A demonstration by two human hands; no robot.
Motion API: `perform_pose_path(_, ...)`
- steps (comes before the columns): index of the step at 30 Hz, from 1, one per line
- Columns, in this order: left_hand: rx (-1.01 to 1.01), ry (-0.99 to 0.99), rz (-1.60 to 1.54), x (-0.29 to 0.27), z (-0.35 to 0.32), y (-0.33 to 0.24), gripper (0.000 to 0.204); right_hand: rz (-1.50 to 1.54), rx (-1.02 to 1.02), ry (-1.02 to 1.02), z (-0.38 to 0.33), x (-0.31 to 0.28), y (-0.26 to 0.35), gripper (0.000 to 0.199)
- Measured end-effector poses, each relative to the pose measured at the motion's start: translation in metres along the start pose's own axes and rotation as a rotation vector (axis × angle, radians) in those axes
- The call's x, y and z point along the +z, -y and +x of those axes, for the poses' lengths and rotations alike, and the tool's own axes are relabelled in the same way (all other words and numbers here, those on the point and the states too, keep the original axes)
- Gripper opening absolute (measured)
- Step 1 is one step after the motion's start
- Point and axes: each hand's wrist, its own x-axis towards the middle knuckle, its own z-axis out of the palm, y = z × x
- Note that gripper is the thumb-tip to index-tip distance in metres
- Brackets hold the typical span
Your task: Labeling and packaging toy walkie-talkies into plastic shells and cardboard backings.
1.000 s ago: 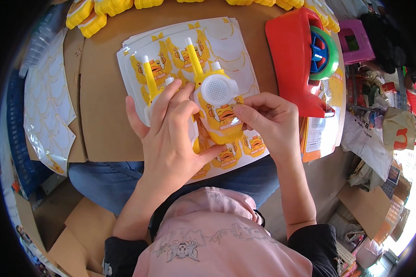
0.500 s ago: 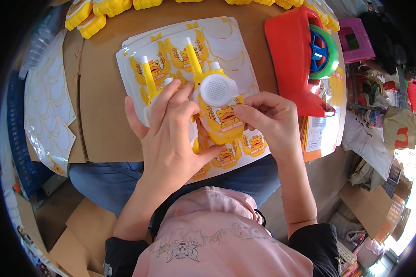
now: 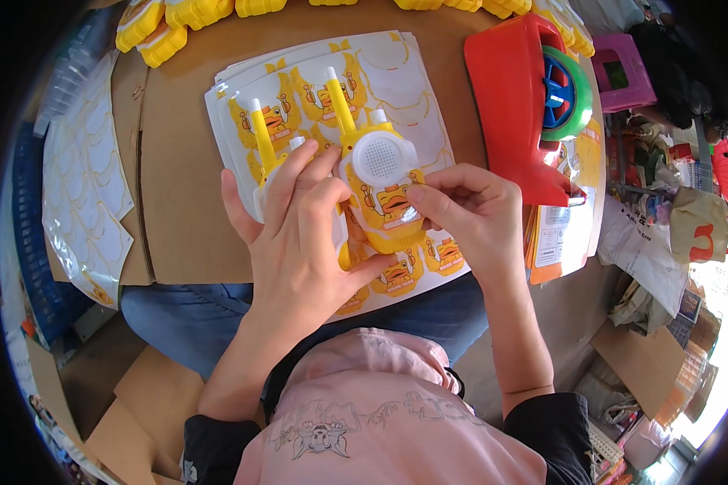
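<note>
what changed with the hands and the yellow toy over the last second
Almost nothing. The left hand still grips the yellow toy walkie-talkie over the sticker sheet, and the right hand stays pinched at the duck sticker on its front. The red tape dispenser has not moved.

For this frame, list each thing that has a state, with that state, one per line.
Left hand: gripping a yellow toy walkie-talkie, fingers curled over it.
Right hand: fingertips pinching a duck sticker on the toy's front.
Yellow toy walkie-talkie: held above the sheet, antenna pointing away.
Second walkie-talkie: mostly hidden under the left hand.
Sticker sheet: flat on cardboard, partly peeled.
Red tape dispenser: standing unused.
</note>
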Motion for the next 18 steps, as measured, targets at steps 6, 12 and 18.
perform_pose_path(6, -0.012, 0.011, 0.015, -0.0013, 0.0005, -0.0013, 0.085, -0.018, -0.008, -0.001, -0.0002, 0.0008, 0.0008, 0.013)
perform_pose_path(12, -0.015, 0.021, 0.028, -0.0012, 0.0012, -0.0017, 0.084, -0.017, -0.008, -0.006, 0.0, 0.0003, 0.0002, 0.013)
perform_pose_path(18, 0.003, 0.025, 0.032, -0.0021, 0.0008, -0.0005, 0.084, -0.017, -0.013, -0.001, 0.0007, 0.0003, 0.0, 0.014)
